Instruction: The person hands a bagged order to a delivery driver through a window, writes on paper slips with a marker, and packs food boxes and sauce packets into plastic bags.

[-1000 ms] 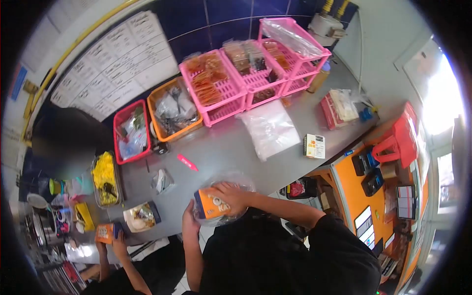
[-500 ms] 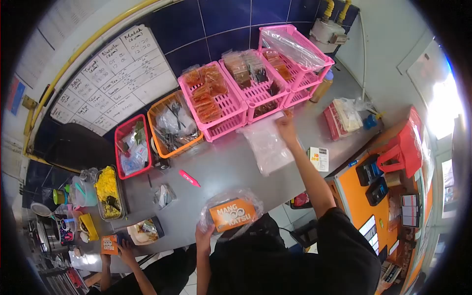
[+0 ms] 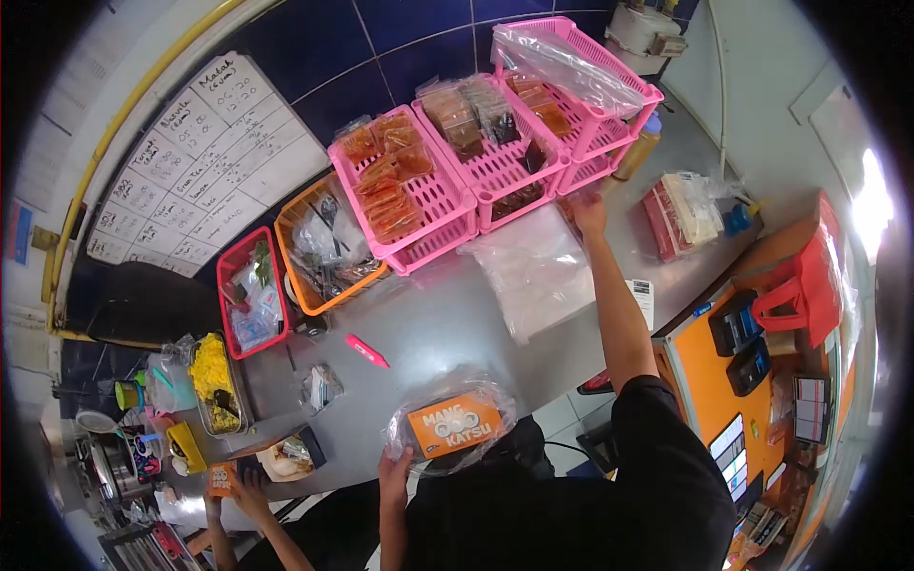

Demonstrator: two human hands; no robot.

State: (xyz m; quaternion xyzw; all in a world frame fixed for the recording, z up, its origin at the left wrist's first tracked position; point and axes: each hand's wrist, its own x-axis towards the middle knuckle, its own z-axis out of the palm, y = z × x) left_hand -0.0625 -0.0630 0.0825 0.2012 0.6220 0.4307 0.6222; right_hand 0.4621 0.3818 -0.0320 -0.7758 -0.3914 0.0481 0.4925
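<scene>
My left hand [image 3: 394, 466] grips the lower left edge of a clear plastic bag [image 3: 505, 400] around an orange box [image 3: 455, 425] with white lettering, held at the counter's front edge. My right arm stretches across the counter. My right hand [image 3: 588, 214] is at the foot of the pink stacked baskets [image 3: 571, 178], beside the top right corner of a pile of clear plastic bags [image 3: 533, 276]. Its fingertips are hidden at the basket, so what they touch cannot be made out.
Pink baskets hold sauce sachets [image 3: 390, 205]. An orange basket [image 3: 354, 293], red basket [image 3: 257, 347] and pink marker [image 3: 367, 350] lie leftward. A co-worker's hands [image 3: 249, 495] hold a small orange box [image 3: 222, 479] at lower left. A bottle [image 3: 636, 152] stands behind my right hand.
My right hand has moved a little farther toward the lower pink basket, its fingers now less visible. My left hand still holds the bagged box. The camera view has shifted slightly.
</scene>
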